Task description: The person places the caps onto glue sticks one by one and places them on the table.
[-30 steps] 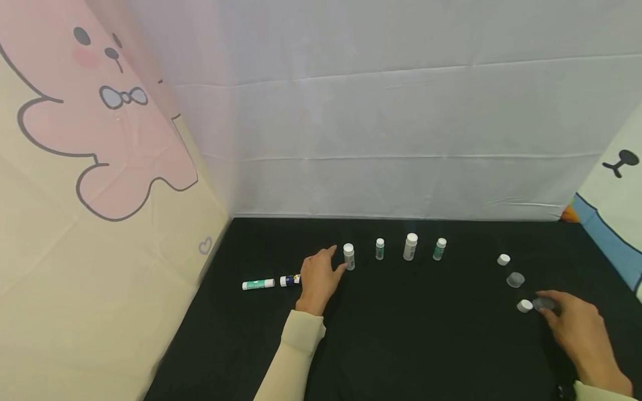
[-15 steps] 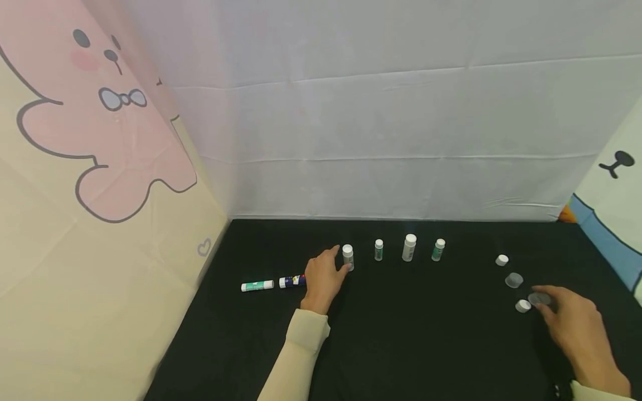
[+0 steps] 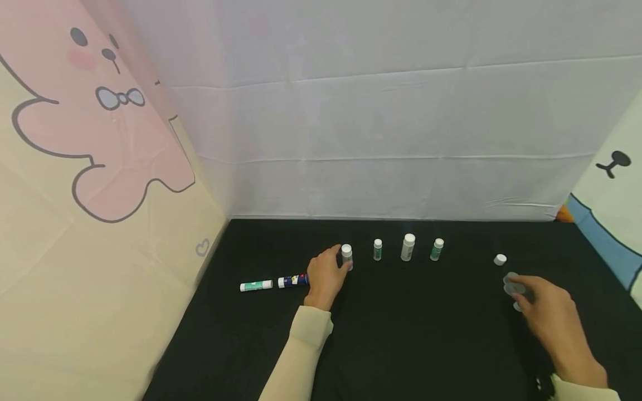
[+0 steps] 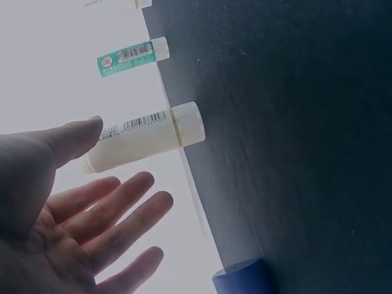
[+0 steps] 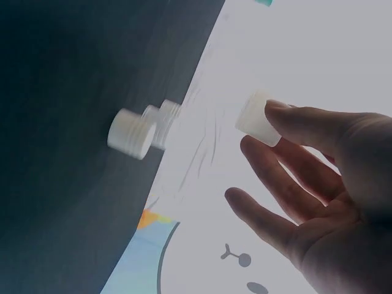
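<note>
My left hand (image 3: 326, 278) is around an upright white glue stick (image 3: 347, 257), thumb on one side and fingers on the other. In the left wrist view its fingers (image 4: 125, 211) are loosely extended and the glue stick's barrel stands in the gap. On the right, my right hand (image 3: 551, 323) pinches a small translucent cup-shaped cap (image 5: 257, 119) between thumb and fingertips. In the head view the held cap overlaps another clear cap on the table. A white cap (image 3: 518, 306) lies partly hidden behind the right fingers. Another white cap (image 3: 500, 259) lies farther back.
To the right of the left hand stand a small green glue stick (image 3: 378, 250), a larger white one (image 3: 408, 248) and another green one (image 3: 437, 250). A green stick (image 3: 256, 285) and a dark blue stick (image 3: 292, 280) lie at left. Cloth walls surround the black table (image 3: 401, 334).
My right hand has lifted the clear cap and carried it left and away from me, over the other clear cap. The left hand has edged right, closer around the white glue stick.
</note>
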{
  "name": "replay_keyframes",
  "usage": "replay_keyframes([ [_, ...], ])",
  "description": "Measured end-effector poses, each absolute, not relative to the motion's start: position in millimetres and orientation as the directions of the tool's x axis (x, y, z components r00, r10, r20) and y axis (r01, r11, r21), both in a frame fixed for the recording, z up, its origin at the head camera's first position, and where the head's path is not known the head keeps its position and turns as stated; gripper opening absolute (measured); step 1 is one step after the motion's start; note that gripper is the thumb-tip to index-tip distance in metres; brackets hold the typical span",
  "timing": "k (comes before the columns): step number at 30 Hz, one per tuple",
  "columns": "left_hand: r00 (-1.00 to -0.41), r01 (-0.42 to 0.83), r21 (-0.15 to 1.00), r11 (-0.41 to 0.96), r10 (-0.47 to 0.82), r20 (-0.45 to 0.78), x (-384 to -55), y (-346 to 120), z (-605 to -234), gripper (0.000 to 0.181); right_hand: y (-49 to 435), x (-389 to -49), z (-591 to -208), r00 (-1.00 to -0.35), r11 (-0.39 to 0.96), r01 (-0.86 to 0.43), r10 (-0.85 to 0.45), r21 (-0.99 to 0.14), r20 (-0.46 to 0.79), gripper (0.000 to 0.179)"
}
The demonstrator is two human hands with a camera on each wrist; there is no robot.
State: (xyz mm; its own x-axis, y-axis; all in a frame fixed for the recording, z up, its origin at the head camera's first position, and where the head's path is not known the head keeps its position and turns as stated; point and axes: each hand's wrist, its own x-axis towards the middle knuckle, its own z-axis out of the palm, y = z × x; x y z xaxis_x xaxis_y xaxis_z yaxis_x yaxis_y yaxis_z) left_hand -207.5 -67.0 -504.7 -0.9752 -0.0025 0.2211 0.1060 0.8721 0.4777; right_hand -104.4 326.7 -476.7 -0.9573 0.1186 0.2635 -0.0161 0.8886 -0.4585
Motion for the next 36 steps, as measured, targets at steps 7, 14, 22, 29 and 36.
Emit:
replay_keyframes([
  [7,-0.970,0.112,0.493,0.863,-0.012,0.241,-207.9,-64.3,-504.1,0.040,301.9,-107.3,-478.7,-0.957,0.884,-0.091,0.049,-0.458,0.285,0.035],
  [14,-0.962,0.134,0.491,0.861,-0.006,0.273,-208.8,-63.3,-505.6,0.027,278.2,-107.0,-480.5,-0.958,0.871,-0.132,0.011,-0.474,0.287,0.034],
  [22,-0.965,0.135,0.521,0.843,-0.007,0.261,-208.7,-62.7,-508.9,0.027,265.8,-107.3,-483.9,-0.955,0.859,-0.151,0.000,-0.489,0.295,0.033],
  [29,-0.958,0.167,0.533,0.829,0.008,0.287,-203.4,-60.7,-507.4,0.028,259.8,-106.7,-485.4,-0.952,0.845,-0.178,-0.018,-0.505,0.306,0.034],
  [36,-0.945,0.198,0.527,0.826,0.020,0.325,-197.0,-59.2,-504.5,0.027,253.9,-105.9,-484.6,-0.944,0.842,-0.199,-0.028,-0.501,0.328,0.034],
])
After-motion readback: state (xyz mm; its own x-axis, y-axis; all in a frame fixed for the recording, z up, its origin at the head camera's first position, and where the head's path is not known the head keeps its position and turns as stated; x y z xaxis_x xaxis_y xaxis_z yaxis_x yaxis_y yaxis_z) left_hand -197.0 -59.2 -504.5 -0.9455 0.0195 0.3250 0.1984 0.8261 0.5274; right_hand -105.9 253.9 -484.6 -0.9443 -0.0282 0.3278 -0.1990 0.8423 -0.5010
